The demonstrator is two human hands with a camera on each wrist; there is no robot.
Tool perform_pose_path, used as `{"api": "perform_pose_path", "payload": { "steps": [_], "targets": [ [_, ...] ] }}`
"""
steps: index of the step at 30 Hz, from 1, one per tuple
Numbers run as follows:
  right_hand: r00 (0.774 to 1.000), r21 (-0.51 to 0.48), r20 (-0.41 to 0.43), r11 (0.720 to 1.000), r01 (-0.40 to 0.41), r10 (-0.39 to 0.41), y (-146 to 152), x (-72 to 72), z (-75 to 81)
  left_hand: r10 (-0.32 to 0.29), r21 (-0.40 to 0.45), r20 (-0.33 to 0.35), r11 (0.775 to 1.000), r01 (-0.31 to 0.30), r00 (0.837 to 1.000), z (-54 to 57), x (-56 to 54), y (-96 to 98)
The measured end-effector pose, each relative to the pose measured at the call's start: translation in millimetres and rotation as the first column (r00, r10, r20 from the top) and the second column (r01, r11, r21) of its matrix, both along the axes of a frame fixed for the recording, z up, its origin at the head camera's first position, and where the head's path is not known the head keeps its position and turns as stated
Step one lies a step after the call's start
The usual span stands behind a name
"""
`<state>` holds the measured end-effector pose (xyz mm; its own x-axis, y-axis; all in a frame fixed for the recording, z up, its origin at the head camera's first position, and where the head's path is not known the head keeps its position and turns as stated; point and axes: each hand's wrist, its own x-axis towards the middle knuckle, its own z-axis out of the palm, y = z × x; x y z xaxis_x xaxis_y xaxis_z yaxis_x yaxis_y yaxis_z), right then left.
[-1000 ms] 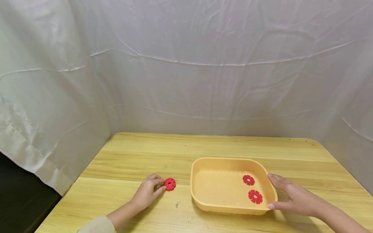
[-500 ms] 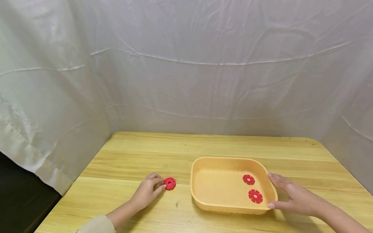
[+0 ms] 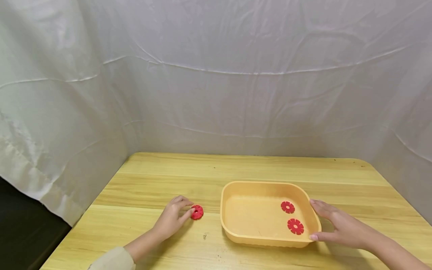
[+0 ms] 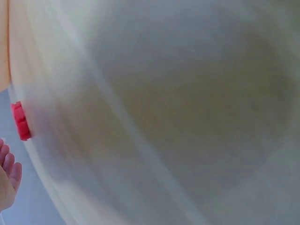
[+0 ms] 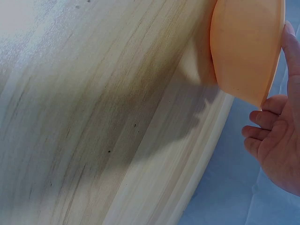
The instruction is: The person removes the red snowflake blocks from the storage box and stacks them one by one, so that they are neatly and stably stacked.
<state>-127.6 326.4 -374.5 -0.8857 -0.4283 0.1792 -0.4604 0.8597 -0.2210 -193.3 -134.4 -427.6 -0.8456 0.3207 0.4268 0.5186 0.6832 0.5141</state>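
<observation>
At the left-centre of the table, my left hand (image 3: 168,220) pinches the near side of a red notched plastic disc (image 3: 198,214), its thumb tip over the edge. The left wrist view catches the red disc (image 4: 20,121) edge-on, looking thick like a stack, with a few fingers (image 4: 16,173) below it. My right hand (image 3: 341,227) rests spread against the right end of an orange plastic box (image 3: 248,217), thumb at the front corner, fingers at the back. In the right wrist view, my right hand (image 5: 281,150) touches the rim of the orange box (image 5: 246,47); its lower fingers curl loosely.
Two red discs, a far one (image 3: 284,206) and a nearer one (image 3: 291,225), lie flat at the right inside the box. The wooden table (image 3: 175,180) is bordered by pale cloth (image 3: 236,105) at the back and sides.
My left hand has shifted slightly right and away, its thumb tip now further over the disc. The right hand and the box have stayed in place.
</observation>
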Motion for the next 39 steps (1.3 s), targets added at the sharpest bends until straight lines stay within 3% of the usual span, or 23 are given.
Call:
{"api": "perform_pose_path", "payload": {
  "steps": [9,17,23,32,39],
  "targets": [
    [1.000,-0.009,0.005,1.000,-0.005,0.005,0,-0.2,0.4,-0.030,0.124,-0.008,0.992,0.031,1.000,13.8,1.1,11.6],
    [1.000,-0.051,0.024,0.999,-0.010,0.011,0,1.9,-1.7,-0.068,0.187,-0.095,0.979,0.085,0.993,26.2,0.6,26.9],
    [1.000,-0.019,-0.011,1.000,-0.007,0.006,0,1.6,-1.9,-0.077,0.228,-0.132,0.968,0.106,0.988,30.2,0.6,35.8],
    [1.000,-0.019,0.010,1.000,0.011,-0.011,3,4.0,-2.5,-0.142,0.262,-0.066,0.953,0.154,0.988,36.6,5.1,54.8],
    [1.000,-0.038,0.023,0.999,0.003,-0.002,2,4.2,-2.4,-0.166,0.279,-0.109,0.941,0.190,0.980,38.3,4.8,68.3]
  ]
}}
